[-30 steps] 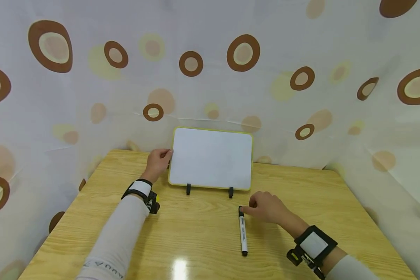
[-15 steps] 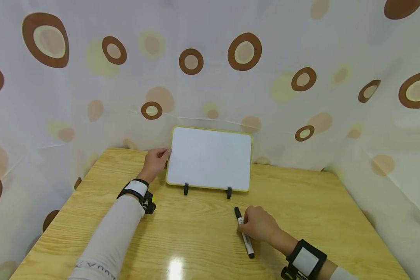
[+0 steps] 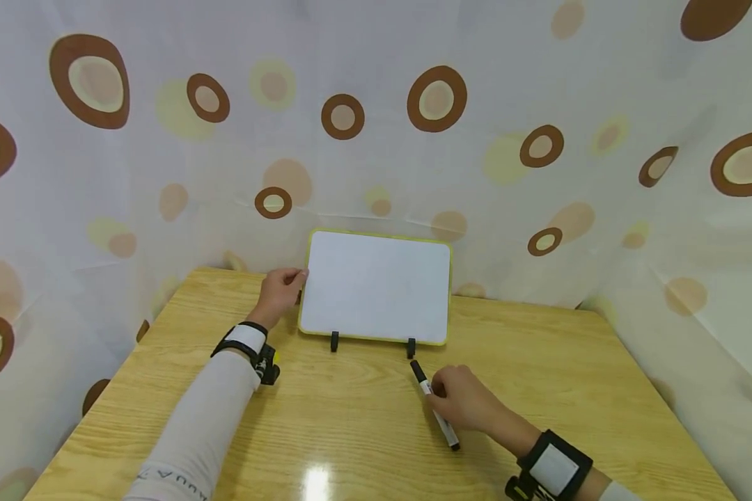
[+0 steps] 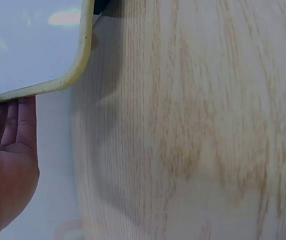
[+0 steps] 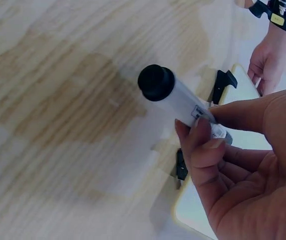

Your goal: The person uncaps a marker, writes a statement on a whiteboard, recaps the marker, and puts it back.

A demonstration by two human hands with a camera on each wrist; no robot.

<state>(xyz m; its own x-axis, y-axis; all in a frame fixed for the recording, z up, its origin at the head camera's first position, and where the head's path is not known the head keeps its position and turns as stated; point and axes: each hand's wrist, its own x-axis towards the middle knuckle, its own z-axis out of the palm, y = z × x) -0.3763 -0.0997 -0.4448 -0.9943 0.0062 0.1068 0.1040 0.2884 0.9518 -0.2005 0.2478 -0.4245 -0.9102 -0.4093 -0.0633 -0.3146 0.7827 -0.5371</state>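
Note:
A small whiteboard (image 3: pixel 376 287) with a yellow rim leans back on a stand whose two black feet (image 3: pixel 335 341) show below it. My left hand (image 3: pixel 278 296) holds the board's left edge, thumb at the front; in the left wrist view its fingers (image 4: pixel 26 122) pass behind the rim. In my right hand (image 3: pixel 466 398) a white marker (image 3: pixel 446 428) with a black cap is pinched between thumb and fingers, tilted, its cap end toward the board. The right wrist view shows the marker's black rear end (image 5: pixel 155 82) and the grip around its barrel.
The wooden table (image 3: pixel 351 417) reaches back to a wall covering (image 3: pixel 376 160) printed with brown and yellow ovals. Wrist straps with cameras sit on both wrists, the right strap (image 3: pixel 554 466) nearer the front. A bright light reflection lies on the table's front.
My right hand has slid from the marker's cap to its barrel and pinched it. The marker has tilted, cap end swinging left and toward the board. The left hand stays at the board's edge.

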